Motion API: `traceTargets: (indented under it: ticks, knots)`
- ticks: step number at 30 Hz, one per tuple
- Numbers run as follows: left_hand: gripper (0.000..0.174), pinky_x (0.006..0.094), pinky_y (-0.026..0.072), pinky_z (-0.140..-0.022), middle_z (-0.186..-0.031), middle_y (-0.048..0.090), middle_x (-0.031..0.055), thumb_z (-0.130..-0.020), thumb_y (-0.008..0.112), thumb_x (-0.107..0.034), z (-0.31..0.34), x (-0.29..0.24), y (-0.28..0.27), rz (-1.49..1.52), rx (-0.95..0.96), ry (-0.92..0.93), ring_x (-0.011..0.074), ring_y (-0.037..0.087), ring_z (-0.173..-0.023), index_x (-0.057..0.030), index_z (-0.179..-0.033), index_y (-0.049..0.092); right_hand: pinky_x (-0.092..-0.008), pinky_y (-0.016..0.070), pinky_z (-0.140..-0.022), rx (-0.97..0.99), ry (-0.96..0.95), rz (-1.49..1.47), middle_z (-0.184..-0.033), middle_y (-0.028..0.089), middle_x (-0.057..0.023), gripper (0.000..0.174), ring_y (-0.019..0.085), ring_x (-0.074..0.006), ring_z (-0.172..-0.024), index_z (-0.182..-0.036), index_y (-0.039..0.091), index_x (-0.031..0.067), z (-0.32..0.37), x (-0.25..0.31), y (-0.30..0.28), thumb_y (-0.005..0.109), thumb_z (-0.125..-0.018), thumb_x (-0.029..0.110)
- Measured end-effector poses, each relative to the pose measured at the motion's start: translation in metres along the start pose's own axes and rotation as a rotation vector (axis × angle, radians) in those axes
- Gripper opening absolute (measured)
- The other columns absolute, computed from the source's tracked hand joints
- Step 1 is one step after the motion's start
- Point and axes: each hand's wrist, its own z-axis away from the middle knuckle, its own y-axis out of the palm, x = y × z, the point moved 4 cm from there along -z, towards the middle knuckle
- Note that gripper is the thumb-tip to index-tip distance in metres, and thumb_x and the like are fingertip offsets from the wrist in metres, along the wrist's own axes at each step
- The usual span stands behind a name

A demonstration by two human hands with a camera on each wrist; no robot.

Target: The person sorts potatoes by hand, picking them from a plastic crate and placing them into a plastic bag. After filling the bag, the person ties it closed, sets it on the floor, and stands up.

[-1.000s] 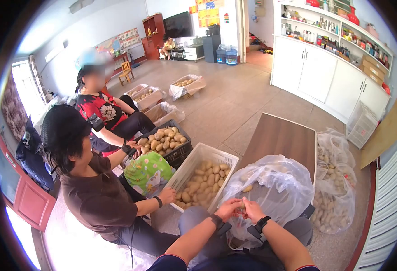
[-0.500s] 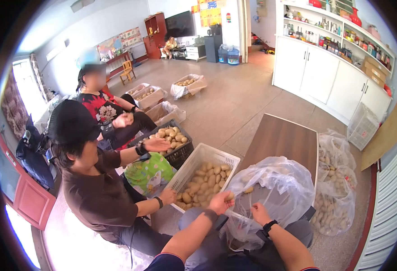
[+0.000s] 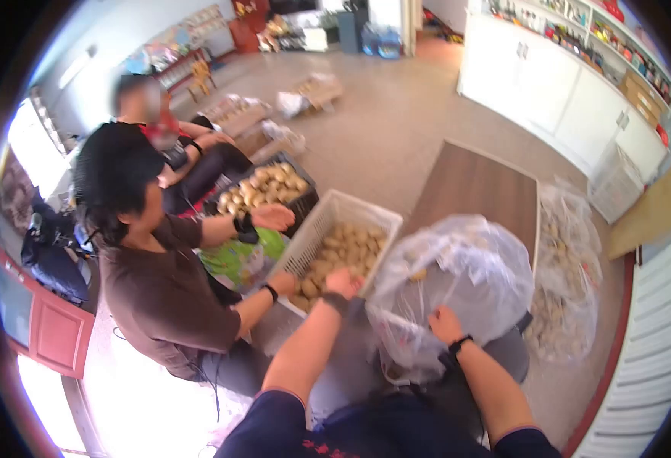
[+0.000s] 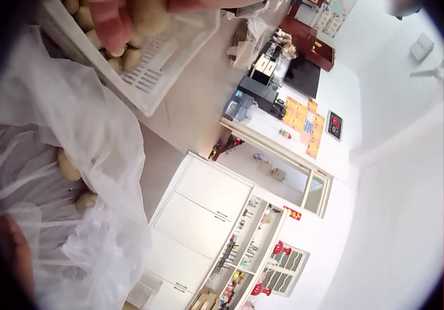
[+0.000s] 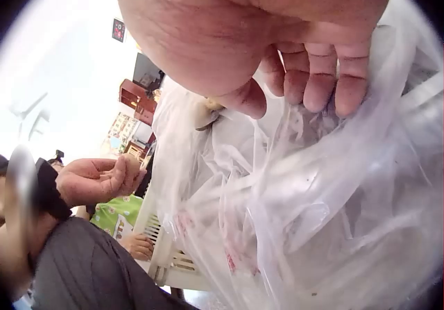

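Observation:
My left hand [image 3: 343, 282] is over the near end of a white plastic crate [image 3: 297, 252] filled with potatoes [image 3: 354, 248]. Its fingers hold a potato [image 4: 148, 8], seen close up at the top of the left wrist view. My right hand [image 3: 446, 324] hangs over a clear plastic bag [image 3: 496, 305], its fingers loosely bent and thumb apart from them in the right wrist view, fingertips close over the film [image 5: 319, 185]. Inside the bag's mouth lie a couple of potatoes [image 4: 68, 164].
A person in a brown shirt [image 3: 160, 282] sits to the left, one hand at the crate's rim. Past them are a black crate of potatoes [image 3: 305, 200] and another seated person. A brown tabletop [image 3: 473, 183] stands ahead; bagged potatoes [image 3: 564, 290] lie on the floor at right.
My hands were together over the bag, then parted. The left has moved left over the white crate with the potato; the right stays above the bag. The head view has tilted downward.

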Motion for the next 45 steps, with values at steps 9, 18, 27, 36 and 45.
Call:
traceTargets:
  ticks: [9, 18, 27, 36, 45]
  knots:
    - [0.021, 0.0461, 0.0564, -0.070, -0.103, 0.055, 0.0185, -0.092, 0.049, -0.005, -0.013, 0.032, 0.055, 1.781, -0.130, -0.969, 0.0352, 0.061, -0.088, 0.0016, -0.111, 0.051, -0.0484, 0.0465, -0.085, -0.005, 0.001, -0.023, -0.104, 0.060, -0.0260, 0.032, 0.057, -0.0430, -0.099, -0.103, 0.057, -0.0023, -0.025, 0.007, -0.015, 0.060, -0.084, 0.024]
    - [0.020, 0.0418, 0.0549, -0.076, -0.098, 0.054, 0.0105, -0.092, 0.052, -0.011, -0.005, -0.006, 0.043, 1.699, -0.009, -0.906, 0.0304, 0.060, -0.084, -0.0001, -0.109, 0.049, -0.0473, 0.0449, -0.092, -0.111, -0.041, 0.045, -0.112, 0.055, -0.0274, 0.039, 0.053, -0.0444, -0.106, -0.111, 0.055, -0.0033, -0.057, 0.017, -0.029, 0.065, -0.081, 0.020]
    - [0.022, 0.0381, 0.0543, -0.079, -0.108, 0.059, 0.0119, -0.095, 0.056, -0.018, 0.011, -0.074, 0.024, 1.631, 0.518, -0.560, 0.0268, 0.062, -0.092, -0.0012, -0.109, 0.054, -0.0478, 0.0448, -0.096, -0.100, 0.142, 0.226, -0.121, 0.051, -0.0255, 0.047, 0.053, -0.0434, -0.111, -0.120, 0.049, -0.0021, -0.085, 0.040, -0.066, 0.065, -0.080, 0.018]
    - [0.023, 0.0362, 0.0543, -0.078, -0.109, 0.061, 0.0097, -0.095, 0.057, -0.019, 0.014, -0.085, 0.035, 1.404, 0.641, -0.526, 0.0244, 0.064, -0.092, -0.0031, -0.110, 0.056, -0.0481, 0.0430, -0.096, -0.233, 0.074, 0.278, -0.131, 0.048, -0.0193, 0.055, 0.050, -0.0407, -0.116, -0.128, 0.044, 0.0013, -0.121, 0.036, -0.078, 0.062, -0.080, 0.020]
    - [0.029, 0.0332, 0.0551, -0.077, -0.104, 0.061, 0.0049, -0.094, 0.057, -0.027, 0.010, -0.081, 0.047, 1.324, 0.664, -0.436, 0.0192, 0.064, -0.091, -0.0048, -0.112, 0.058, -0.0475, 0.0451, -0.095, -0.039, -0.093, 0.367, -0.125, 0.055, -0.0200, 0.065, 0.055, -0.0384, -0.113, -0.127, 0.047, 0.0001, -0.156, 0.056, -0.071, 0.071, -0.077, 0.034]
